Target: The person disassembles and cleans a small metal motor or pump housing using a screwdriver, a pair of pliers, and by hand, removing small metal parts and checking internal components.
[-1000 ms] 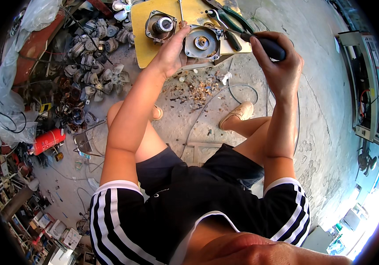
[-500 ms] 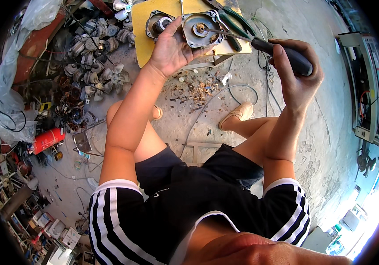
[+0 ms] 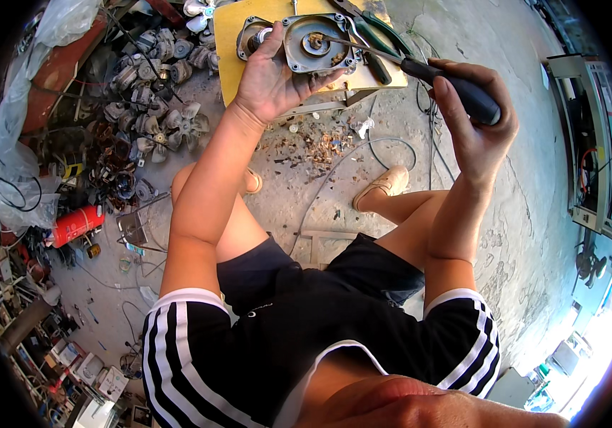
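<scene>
Over yellow tabletop [image 3: 230, 68] | left grip [image 3: 267, 87] holding metal housing [image 3: 313, 58], underside hidden | right grip [image 3: 483, 135] grasping screwdriver [image 3: 421, 70], tip indistinct

Dull metal housing [image 3: 313, 47], smooth plastic handle [image 3: 473, 95]

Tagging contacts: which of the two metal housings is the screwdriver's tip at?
The right housing, held in the left hand: the tip of the screwdriver is at its central hub. The other housing sits farther left, partly behind that hand.

Workshop, evidenced by screwdriver [image 3: 420, 70] and pliers [image 3: 386, 34] at the worktop [image 3: 225, 53], motors [image 3: 150, 73] heaped left of it, floor scraps [image 3: 329, 146] before it.
</scene>
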